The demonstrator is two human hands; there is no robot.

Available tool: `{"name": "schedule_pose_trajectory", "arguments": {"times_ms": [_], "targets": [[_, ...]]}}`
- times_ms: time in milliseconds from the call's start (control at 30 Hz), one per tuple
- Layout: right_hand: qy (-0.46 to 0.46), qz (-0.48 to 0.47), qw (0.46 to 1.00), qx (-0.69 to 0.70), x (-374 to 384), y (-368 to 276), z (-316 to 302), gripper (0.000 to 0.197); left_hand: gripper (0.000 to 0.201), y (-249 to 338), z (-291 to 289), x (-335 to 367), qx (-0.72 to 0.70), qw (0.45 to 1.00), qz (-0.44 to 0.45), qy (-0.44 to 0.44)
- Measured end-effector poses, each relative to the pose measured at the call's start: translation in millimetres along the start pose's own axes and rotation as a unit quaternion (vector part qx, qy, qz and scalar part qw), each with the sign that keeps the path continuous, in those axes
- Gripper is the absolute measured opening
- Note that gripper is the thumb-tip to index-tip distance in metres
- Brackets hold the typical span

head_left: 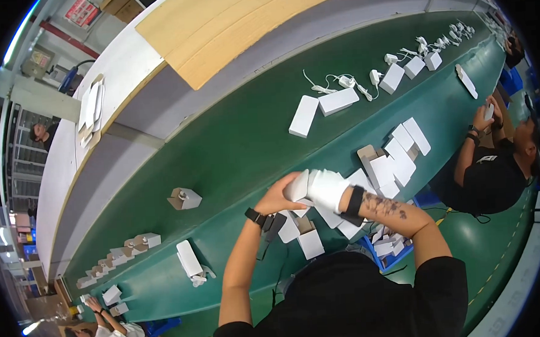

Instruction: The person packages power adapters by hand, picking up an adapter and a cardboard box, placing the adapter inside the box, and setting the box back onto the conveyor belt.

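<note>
The left hand [274, 197] holds a white box [297, 188] by its left side, where a light grip should keep the card square. The box is between the hands, above the green bench [232, 155]; whether the gloved right hand [328, 190] grips it, I cannot tell.

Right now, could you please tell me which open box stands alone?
The white box on the darker green surface, between your left hand and the row of boxes, with none beside it.
</note>
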State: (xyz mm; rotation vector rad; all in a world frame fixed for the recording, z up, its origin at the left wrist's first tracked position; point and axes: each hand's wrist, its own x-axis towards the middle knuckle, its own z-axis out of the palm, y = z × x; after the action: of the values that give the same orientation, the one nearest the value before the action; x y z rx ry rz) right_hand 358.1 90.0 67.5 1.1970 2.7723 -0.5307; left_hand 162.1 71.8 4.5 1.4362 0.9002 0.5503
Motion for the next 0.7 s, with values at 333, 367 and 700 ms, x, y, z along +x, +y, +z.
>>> {"name": "schedule_pose_trajectory", "arguments": {"times_ms": [333,367,700], "targets": [[0.312,-0.025,0.919,0.240,62,91,10,0.017,0.069,-34,-51,-7,0.079,0.965,0.023,0.249],[0.405,-0.017,0.913,-0.040,65,157,36,0.017,0.069,-41,-58,-6,-0.029,0.956,0.044,0.289],[0.223,0.545,0.795,0.146,134,352,84,0.037,0.085,-135,-138,-52,0.008,0.928,0.045,0.370]]}}
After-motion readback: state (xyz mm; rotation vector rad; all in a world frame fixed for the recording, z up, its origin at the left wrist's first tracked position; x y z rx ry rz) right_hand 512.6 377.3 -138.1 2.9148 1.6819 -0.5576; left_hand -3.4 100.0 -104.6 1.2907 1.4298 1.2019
